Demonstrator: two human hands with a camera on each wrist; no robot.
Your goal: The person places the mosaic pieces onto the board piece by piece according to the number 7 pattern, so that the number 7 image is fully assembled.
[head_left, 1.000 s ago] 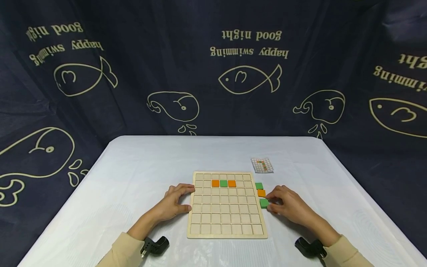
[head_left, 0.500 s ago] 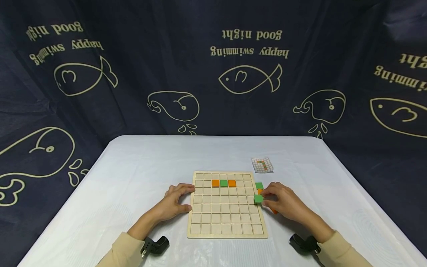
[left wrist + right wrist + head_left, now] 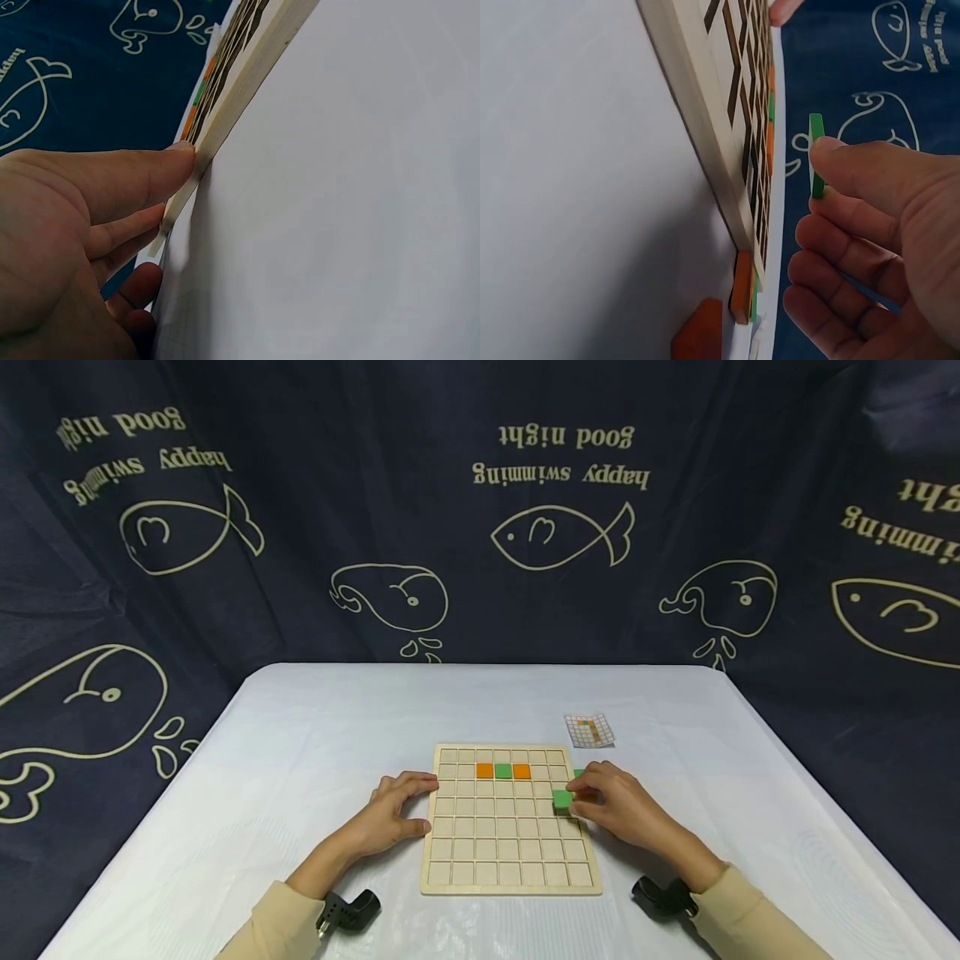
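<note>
Camera setup, three views
Head view: forward and down, over the board (image 3: 507,827). Wrist views: low, close, at its left and right edges; both share the far backdrop (image 3: 450,535).

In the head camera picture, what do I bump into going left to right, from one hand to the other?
Left hand → first orange tile → middle green tile → second orange tile → held green tile → right hand

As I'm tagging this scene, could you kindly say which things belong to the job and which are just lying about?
Job:
green square tile in the right hand
wooden grid board touched by the left hand
three tiles set in it
loose tiles beside it
printed pattern card, probably

Surroundings:
white tablecloth
navy curtain
black wrist cameras
</note>
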